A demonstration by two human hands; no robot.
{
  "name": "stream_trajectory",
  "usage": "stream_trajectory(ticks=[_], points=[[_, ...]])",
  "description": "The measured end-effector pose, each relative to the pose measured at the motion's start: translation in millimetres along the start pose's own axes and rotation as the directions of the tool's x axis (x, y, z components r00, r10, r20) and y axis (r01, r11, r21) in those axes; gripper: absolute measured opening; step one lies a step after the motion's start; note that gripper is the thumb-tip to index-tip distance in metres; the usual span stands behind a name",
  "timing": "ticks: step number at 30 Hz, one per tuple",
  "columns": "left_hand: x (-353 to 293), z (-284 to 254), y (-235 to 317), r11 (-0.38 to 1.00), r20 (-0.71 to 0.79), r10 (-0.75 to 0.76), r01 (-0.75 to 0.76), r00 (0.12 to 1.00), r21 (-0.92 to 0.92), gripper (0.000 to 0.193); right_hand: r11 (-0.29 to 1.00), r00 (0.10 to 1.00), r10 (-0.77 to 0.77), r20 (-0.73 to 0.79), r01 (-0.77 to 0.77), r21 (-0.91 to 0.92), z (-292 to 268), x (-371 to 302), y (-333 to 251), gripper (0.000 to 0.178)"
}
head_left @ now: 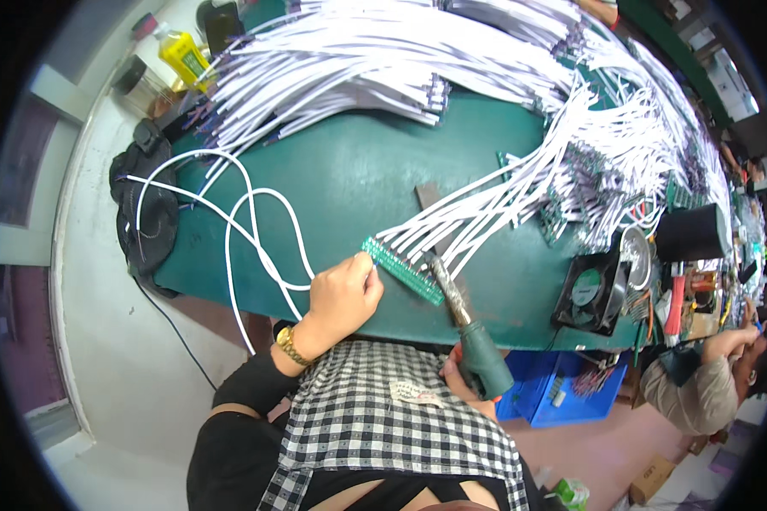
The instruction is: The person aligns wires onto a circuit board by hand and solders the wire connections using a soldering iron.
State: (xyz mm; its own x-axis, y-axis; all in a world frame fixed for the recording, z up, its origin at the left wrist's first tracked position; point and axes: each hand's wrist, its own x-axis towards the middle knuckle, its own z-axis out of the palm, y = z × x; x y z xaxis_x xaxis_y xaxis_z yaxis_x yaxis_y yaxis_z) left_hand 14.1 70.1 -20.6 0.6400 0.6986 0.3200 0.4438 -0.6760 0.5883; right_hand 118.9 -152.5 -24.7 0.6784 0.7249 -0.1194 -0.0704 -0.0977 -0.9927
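Note:
A green circuit board strip (405,274) lies near the front edge of the table, with a row of white cables fanning out from its far side. My left hand (343,296) is closed at the strip's left end, gripping a white cable (264,247) whose loops trail off to the left. A bit of its blue-tinted end shows by my fingertips. My right hand (462,381) is wrapped round the green handle of a soldering iron (484,362), which partly hides the fingers. The iron's tip reaches over the board's right half, among the cables; whether it touches cannot be seen.
Thick bundles of white cables (375,60) cover the table's far side, and wired boards (588,175) pile up at right. A fan (586,291) and metal dish (636,255) stand right. A black bag (147,204) hangs at left. Another person (699,383) sits at far right.

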Motion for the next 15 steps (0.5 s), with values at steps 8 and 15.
stream_trajectory(ticks=[8,15], points=[[92.5,-53.6,0.1,0.9,0.268,0.193,-0.279,0.944,0.335,0.014,0.999,0.989,-0.038,-0.14,0.035,-0.022,-7.6,-17.5,30.3,0.024],[254.7,-17.6,-56.8,0.615,-0.158,0.477,-0.199,0.865,0.763,0.012,0.982,0.97,-0.189,-0.155,0.186,-0.034,-15.3,-21.7,49.6,0.026]])
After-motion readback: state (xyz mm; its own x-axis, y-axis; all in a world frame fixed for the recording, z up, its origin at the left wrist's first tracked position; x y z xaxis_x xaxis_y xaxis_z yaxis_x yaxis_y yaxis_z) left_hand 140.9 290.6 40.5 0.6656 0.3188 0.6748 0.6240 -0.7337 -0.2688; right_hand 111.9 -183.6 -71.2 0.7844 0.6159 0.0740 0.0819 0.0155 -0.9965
